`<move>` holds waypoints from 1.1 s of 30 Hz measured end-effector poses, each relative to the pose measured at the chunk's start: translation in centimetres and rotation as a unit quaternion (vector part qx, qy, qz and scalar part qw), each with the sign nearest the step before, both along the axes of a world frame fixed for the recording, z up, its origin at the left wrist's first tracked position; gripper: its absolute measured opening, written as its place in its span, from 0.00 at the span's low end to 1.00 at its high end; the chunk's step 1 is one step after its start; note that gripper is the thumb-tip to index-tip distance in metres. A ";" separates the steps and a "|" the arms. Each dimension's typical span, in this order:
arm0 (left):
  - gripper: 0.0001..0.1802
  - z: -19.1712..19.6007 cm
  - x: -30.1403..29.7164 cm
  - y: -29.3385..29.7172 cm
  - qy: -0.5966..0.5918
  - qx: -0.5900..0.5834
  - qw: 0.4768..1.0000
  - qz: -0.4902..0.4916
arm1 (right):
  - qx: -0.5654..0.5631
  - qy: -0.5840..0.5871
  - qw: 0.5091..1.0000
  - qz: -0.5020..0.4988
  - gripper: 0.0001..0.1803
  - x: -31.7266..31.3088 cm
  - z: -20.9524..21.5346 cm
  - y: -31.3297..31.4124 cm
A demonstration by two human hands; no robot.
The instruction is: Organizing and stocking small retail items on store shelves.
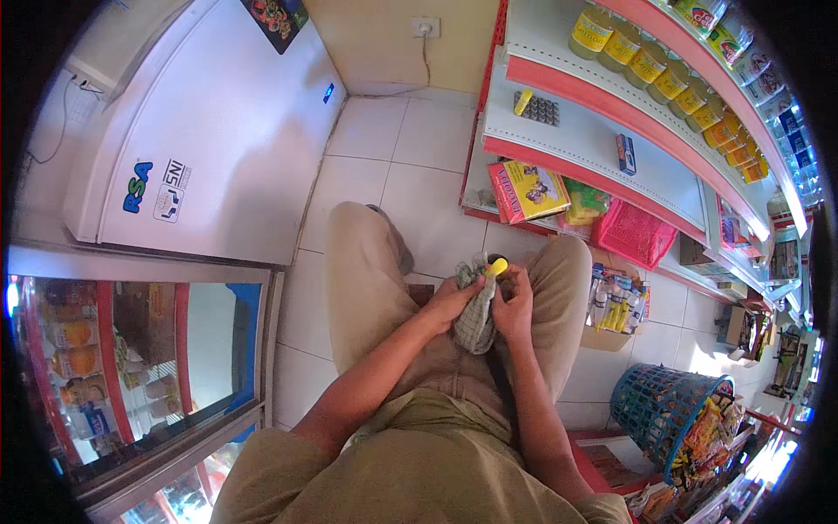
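Note:
Between my knees my left hand (452, 299) is closed around a grey-green checked cloth (474, 325), which hangs down in a bunch. A small bright yellow tube-like thing (497, 267) pokes out at the top of the cloth. My right hand (513, 301) is closed at its side, fingertips against the yellow thing and the cloth's edge. The folds and my fingers hide the yellow thing's lower part, so its exact kind does not show.
Ahead to the right, red-edged white shelves (594, 162) carry bottles, a yellow tube (523, 102) and a small blue box (626, 154). A pink basket (635, 232), an open carton (618, 301) and a blue basket (668, 410) stand right. A white freezer (209, 131) stands left.

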State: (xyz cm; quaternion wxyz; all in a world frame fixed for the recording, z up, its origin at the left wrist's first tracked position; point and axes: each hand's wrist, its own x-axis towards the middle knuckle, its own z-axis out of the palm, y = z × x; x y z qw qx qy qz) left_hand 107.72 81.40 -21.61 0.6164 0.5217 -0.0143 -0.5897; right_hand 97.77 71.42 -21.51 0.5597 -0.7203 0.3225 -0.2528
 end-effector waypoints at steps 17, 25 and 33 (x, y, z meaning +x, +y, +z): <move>0.13 1.8 0.9 1.7 -0.012 0.061 0.996 0.061 | 0.065 -0.030 0.996 0.045 0.10 -0.3 1.3 0.4; 0.13 0.4 1.6 3.9 -0.425 0.151 0.887 0.095 | 0.215 -0.117 0.968 -0.061 0.10 -0.8 0.3 -1.1; 0.28 0.2 -0.8 5.2 -0.603 0.223 0.648 -0.409 | 0.265 -0.108 0.958 -0.023 0.12 -0.3 0.7 -1.6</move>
